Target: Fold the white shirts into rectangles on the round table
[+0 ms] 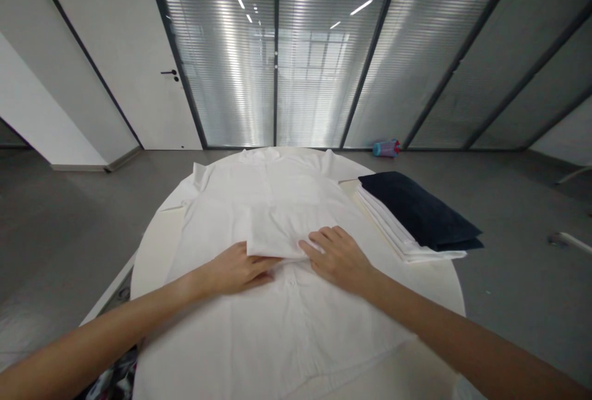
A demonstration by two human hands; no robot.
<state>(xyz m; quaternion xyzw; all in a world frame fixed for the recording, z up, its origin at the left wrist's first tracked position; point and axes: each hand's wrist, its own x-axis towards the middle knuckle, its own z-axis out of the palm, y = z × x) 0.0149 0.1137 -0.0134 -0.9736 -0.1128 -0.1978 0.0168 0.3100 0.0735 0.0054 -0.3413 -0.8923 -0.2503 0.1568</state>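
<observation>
Nearest you, the lower part of the white shirt [296, 304] spreads down the round table [156, 246], its front placket running away from you, and patterned material [113, 381] shows below the table edge at lower left. Over the middle of the shirt, your left hand [238, 269] has its fingers loosely extended, some tucked beneath the near edge of a white fold of cloth [277, 233]; you can't tell from here whether they pinch it. Your right hand [340, 259] lies at the fold's other end, fingers half bent and thumb on the cloth near its edge, its grip equally unclear. To your right, a dark navy cloth [416, 209] sits folded on top of folded white cloths [386, 220]. Farther up, the shirt's short sleeves reach out to both sides, its collar near the table's far rim. Beyond, on the grey floor [518, 221], a blue-and-red object [386, 148] lies by the glass partition [314, 79], left of which stands a pale door [134, 67].
</observation>
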